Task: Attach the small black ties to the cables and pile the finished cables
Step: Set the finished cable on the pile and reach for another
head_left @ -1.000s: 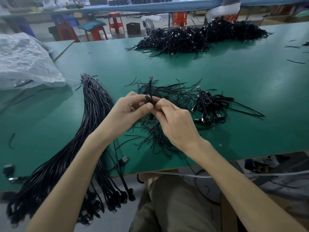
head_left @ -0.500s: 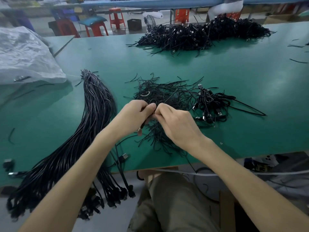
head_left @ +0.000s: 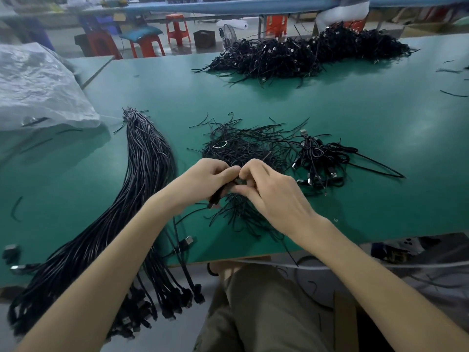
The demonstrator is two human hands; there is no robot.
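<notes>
Your left hand [head_left: 203, 182] and right hand [head_left: 272, 194] meet low over the green worktop [head_left: 380, 123], fingers of both pinched on one folded black cable [head_left: 220, 193]. Loose ties [head_left: 243, 146] lie just beyond; the big finished pile [head_left: 304, 57] sits far back.

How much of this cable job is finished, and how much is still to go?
Done: a small pile of coiled cables lies to the right, and a much bigger heap sits at the far edge. In hand: the left hand and right hand pinch one folded cable above the loose ties. Left: the long bundle of straight cables on the left, seemingly most of the work.
</notes>
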